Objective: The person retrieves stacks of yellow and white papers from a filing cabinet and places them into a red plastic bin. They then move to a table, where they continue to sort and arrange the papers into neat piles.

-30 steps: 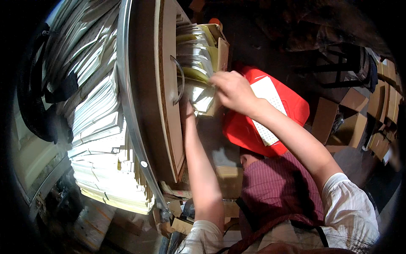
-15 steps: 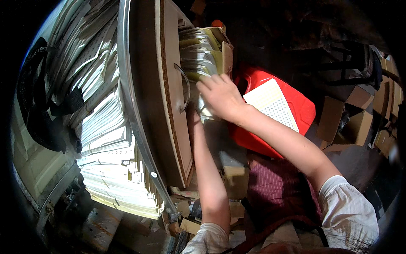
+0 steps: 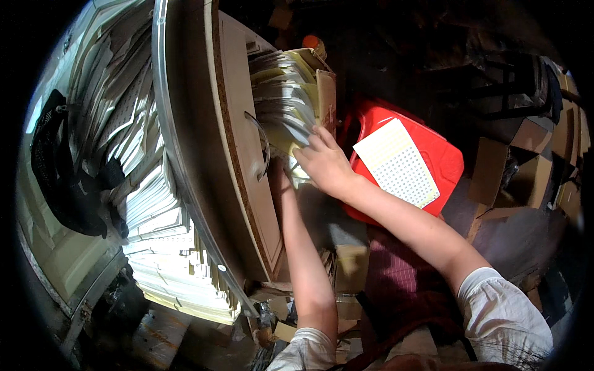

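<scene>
A cardboard box stands against the drawer front, packed with a stack of white and yellowish paper sheets. My right hand is at the near end of this stack, its fingers bent and closed on the sheets' edges. Just left of it, my left hand reaches in low beside the drawer; its fingers are hidden among the sheets and shadow. A single printed sheet with rows of small labels lies on a red plastic stool to the right.
Left is a metal-edged table heaped with bundles of printed sheets and a black strap-like thing. A wooden drawer front with a metal handle faces me. Open cardboard boxes and a dark stool stand right.
My view has shifted slightly, so the table and drawer sit further left. My right hand has moved down a little along the stack, and its fingers have curled more. My left hand stays low.
</scene>
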Demonstrator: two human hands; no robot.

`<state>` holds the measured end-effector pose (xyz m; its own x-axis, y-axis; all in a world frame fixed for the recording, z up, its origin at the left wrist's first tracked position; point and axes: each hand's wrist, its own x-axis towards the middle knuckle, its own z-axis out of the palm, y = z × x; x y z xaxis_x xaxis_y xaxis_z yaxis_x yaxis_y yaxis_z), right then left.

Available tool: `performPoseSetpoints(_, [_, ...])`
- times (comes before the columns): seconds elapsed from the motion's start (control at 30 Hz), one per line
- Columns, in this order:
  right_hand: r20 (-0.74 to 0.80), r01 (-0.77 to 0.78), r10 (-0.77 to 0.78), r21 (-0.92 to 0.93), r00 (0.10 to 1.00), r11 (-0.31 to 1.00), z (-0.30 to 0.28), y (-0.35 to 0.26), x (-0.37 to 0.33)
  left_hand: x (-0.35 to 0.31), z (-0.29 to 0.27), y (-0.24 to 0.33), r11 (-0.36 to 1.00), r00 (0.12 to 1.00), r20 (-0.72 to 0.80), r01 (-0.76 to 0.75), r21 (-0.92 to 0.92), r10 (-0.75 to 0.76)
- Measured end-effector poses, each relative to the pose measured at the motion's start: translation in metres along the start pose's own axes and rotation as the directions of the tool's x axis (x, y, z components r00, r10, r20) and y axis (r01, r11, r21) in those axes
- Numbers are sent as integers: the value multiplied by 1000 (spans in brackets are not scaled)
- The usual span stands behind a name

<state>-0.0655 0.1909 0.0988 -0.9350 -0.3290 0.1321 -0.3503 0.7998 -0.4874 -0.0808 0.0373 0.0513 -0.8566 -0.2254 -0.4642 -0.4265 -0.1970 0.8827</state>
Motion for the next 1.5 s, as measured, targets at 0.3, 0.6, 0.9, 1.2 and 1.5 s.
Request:
performPoseSetpoints(0.3, [20, -17, 17, 35, 1000, 999, -3, -1, -9, -1, 54, 60, 830, 987, -125, -12, 557, 98])
performPoseSetpoints(0.6, [102, 5, -9, 39, 995, 999, -4, 4, -9, 13, 45, 50, 857, 997, -49, -30, 514, 64])
performPoseSetpoints(0.9, [4, 69, -68, -17, 998, 998, -7, 8, -8, 33, 54, 34, 923, 930, 37, 358, 138, -366])
performPoseSetpoints(1.2, [-193, 32, 28, 301, 981, 953, -31, 21, 11, -6, 24, 20, 651, 975, -67, -89, 754, 211])
performPoseSetpoints(1.5, [-275, -14, 19, 21, 961, 1000, -3, 55, 68, -23, 63, 44, 883, 984, -160, 11, 469, 73])
